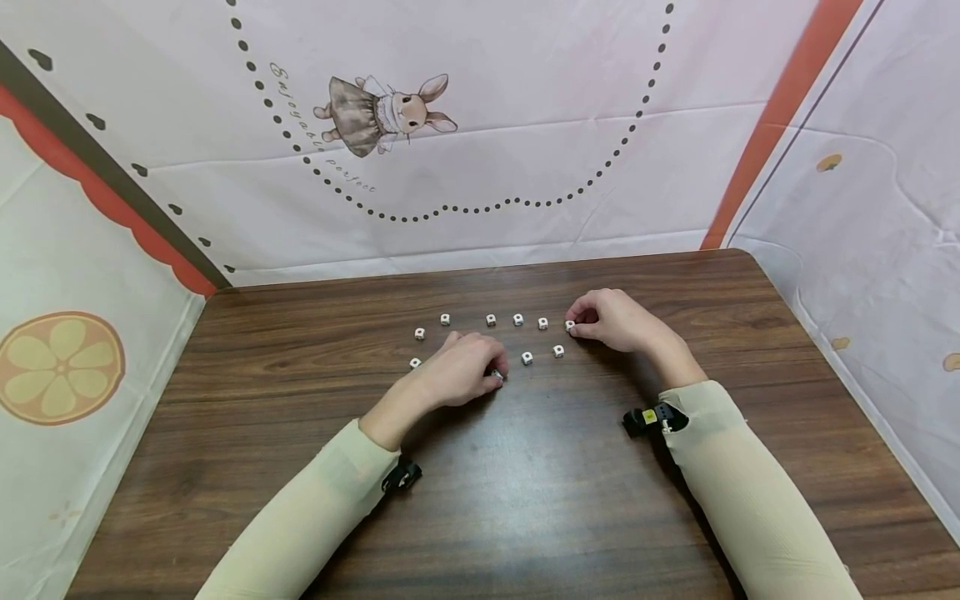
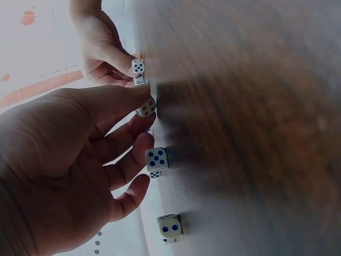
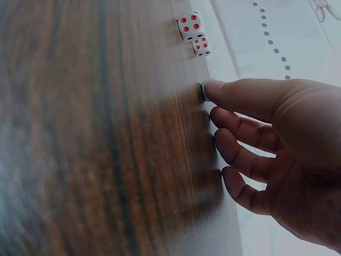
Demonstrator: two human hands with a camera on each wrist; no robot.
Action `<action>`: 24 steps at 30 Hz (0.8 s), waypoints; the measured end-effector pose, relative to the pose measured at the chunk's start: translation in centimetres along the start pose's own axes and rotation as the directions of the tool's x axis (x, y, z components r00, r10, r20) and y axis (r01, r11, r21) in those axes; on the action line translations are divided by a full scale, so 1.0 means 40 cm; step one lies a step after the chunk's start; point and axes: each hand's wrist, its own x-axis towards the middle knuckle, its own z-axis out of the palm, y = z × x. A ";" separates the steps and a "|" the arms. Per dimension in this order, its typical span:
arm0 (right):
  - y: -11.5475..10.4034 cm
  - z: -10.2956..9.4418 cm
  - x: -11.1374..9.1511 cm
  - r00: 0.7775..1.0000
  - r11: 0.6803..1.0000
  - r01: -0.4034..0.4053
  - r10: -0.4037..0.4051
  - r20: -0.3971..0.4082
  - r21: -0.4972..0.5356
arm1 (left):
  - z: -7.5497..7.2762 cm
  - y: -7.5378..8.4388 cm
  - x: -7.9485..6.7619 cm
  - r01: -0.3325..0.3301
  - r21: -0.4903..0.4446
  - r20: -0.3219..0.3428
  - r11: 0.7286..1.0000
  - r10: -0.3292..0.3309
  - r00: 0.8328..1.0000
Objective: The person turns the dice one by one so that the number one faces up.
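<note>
My left hand [image 1: 467, 369] pinches a white die [image 1: 497, 378] against the dark wooden tabletop, left of centre. Red pips show on that die [image 2: 147, 108] in the left wrist view, between thumb and finger. At the far right end of the back row, my right hand [image 1: 615, 320] pinches another die [image 1: 570, 326]. From the right wrist, the thumb [image 3: 240, 96] hides most of it. Two dice stand between the hands: one die [image 1: 527, 358] nearer the left, another die [image 1: 558, 351] just in front of the right.
Along the back stand three more dice, including a middle die [image 1: 518, 319]. To the left are a die [image 1: 446, 319], a second die [image 1: 420, 333] and a third die [image 1: 416, 363] beside my left hand. A printed white cloth [image 1: 525, 167] hangs behind the table [image 1: 525, 500].
</note>
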 end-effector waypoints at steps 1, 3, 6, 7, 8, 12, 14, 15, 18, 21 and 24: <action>-0.001 -0.001 0.000 1.000 1.000 -0.002 0.002 0.001 0.001 | 0.000 0.000 0.000 0.000 0.002 -0.003 1.000 0.000 1.000; -0.001 -0.001 0.000 1.000 1.000 -0.002 0.002 0.002 -0.001 | -0.001 0.000 0.000 -0.002 0.002 -0.006 1.000 0.002 1.000; -0.001 -0.001 0.000 1.000 1.000 -0.001 0.001 0.002 -0.002 | -0.001 -0.002 0.001 -0.006 0.000 -0.011 1.000 0.006 1.000; -0.001 -0.001 0.000 1.000 1.000 -0.001 0.001 0.002 -0.002 | -0.002 -0.003 0.002 -0.008 -0.003 -0.013 1.000 0.008 1.000; 0.000 -0.001 0.001 1.000 1.000 0.001 0.000 0.002 -0.003 | -0.001 -0.004 0.002 -0.010 -0.007 -0.016 1.000 0.010 1.000; -0.001 -0.001 0.000 1.000 1.000 0.002 -0.002 0.002 -0.002 | 0.000 -0.011 0.004 -0.064 -0.037 -0.040 0.997 0.062 0.997; -0.001 0.000 0.000 1.000 1.000 0.001 -0.001 0.002 0.000 | 0.002 -0.015 0.005 -0.101 -0.067 -0.055 0.993 0.097 0.994; -0.001 0.000 0.000 1.000 1.000 0.001 -0.001 0.002 0.000 | 0.002 -0.016 0.005 -0.117 -0.083 -0.061 0.990 0.112 0.992; -0.001 0.000 0.000 1.000 1.000 0.001 -0.001 0.001 0.000 | 0.002 -0.019 0.006 -0.134 -0.121 -0.067 0.984 0.127 0.990; 0.000 0.000 0.000 1.000 1.000 0.002 -0.002 -0.001 -0.002 | 0.002 -0.019 0.006 -0.128 -0.136 -0.064 0.982 0.120 0.991; 0.001 0.001 0.000 1.000 1.000 0.004 -0.004 -0.001 -0.005 | 0.002 -0.019 0.007 -0.120 -0.140 -0.056 0.983 0.113 0.992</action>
